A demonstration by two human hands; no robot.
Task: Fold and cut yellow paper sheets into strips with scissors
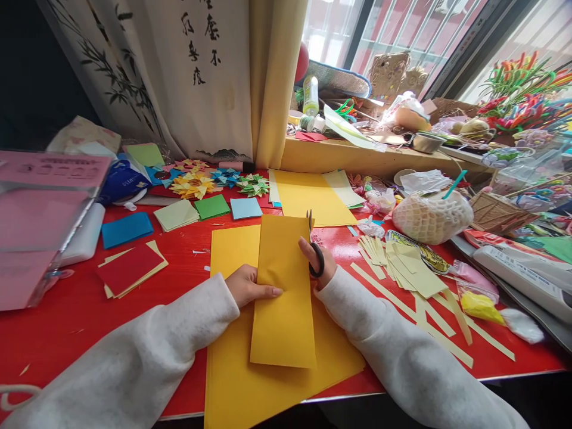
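Yellow-orange paper is what both hands are working on. A long folded yellow-orange paper strip (283, 292) is lying on a bigger yellow-orange paper sheet (232, 381), near the front edge of the shiny red table (80, 310). The strip's long side is running from near to far, straight away from the person. The left hand (248, 285) is pressing on the strip's left edge, with the fingers lying flat on top, so it is holding the paper down and not squeezing it. The right hand (318, 263) is closed around the black handles of the black-handled scissors (314, 249). The scissors are sitting at the strip's right edge, toward the far end, with the blades pointing away along that long side. I cannot tell if the blades are open or shut. The right hand is the one nearer the far end of the strip. To the right, thin pale yellow paper strips (420, 298) are lying loose on the table. Far off to the left, small folded paper stars (210, 182) are sitting in a row.
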